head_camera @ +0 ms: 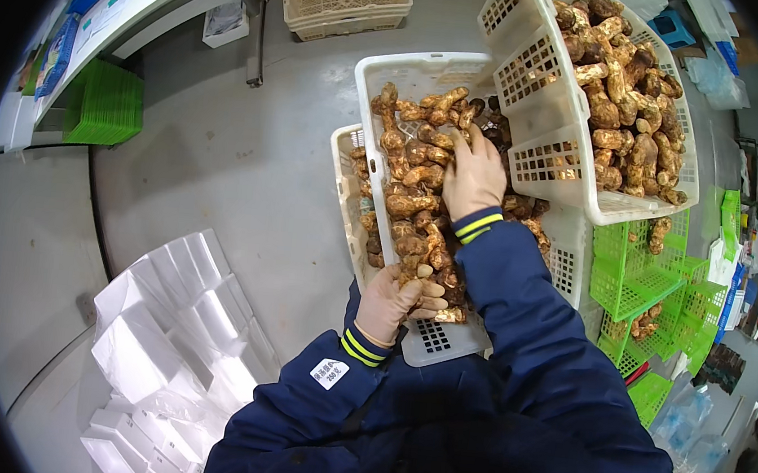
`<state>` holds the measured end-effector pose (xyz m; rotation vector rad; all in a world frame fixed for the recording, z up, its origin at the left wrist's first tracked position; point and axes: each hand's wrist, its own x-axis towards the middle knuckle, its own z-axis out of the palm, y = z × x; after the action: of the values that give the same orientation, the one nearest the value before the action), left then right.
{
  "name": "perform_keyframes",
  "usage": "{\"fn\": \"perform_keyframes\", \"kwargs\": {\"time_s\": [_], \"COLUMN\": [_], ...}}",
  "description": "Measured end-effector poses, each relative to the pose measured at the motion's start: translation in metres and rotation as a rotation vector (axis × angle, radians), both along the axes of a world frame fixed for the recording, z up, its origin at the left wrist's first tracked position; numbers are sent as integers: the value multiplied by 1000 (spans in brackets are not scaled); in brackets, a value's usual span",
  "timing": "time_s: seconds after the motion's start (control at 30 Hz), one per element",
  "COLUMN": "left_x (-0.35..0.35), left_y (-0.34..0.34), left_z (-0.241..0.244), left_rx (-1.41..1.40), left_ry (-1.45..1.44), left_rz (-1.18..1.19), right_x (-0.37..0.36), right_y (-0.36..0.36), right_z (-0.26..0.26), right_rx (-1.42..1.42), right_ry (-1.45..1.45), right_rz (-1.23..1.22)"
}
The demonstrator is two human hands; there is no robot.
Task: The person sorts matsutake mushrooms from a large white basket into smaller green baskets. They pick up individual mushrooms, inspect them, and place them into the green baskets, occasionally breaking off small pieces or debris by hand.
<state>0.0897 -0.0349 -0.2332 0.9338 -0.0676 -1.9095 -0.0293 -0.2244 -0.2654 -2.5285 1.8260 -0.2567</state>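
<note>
A white plastic crate [369, 94] stands before me, holding many brown, knobbly mushrooms [412, 205]. My right hand [475, 177], in a pale glove, reaches into its upper part with the fingertips among the mushrooms; whether it grips one cannot be told. My left hand [392, 302], gloved too, is palm up at the crate's near left corner, fingers curled around a small mushroom piece [424, 271]. Another white crate [346, 186] with mushrooms shows below and to the left. At the upper right, a raised white crate [596, 147] is heaped with mushrooms.
Green plastic baskets [639, 273], some with mushrooms, stand at the right. Empty stacked crates [347, 21] rest on the floor ahead. White foam boxes [175, 327] are piled at lower left. A white table [141, 13] with green baskets [105, 103] beneath its edge is at upper left.
</note>
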Motion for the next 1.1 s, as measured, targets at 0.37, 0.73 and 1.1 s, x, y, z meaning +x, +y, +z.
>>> {"fn": "perform_keyframes", "kwargs": {"time_s": [0.37, 0.73, 1.1], "left_x": [4, 14, -53], "left_y": [3, -44, -66], "left_z": [-10, 28, 28], "left_rx": [-36, 94, -271], "left_ry": [163, -33, 60], "left_rz": [0, 85, -155], "right_x": [77, -43, -133], "right_y": [-71, 81, 140], "right_z": [-35, 76, 121], "right_rx": [587, 753, 1331], "right_ry": [-638, -1571, -1118], "right_rz": [-234, -82, -539]}}
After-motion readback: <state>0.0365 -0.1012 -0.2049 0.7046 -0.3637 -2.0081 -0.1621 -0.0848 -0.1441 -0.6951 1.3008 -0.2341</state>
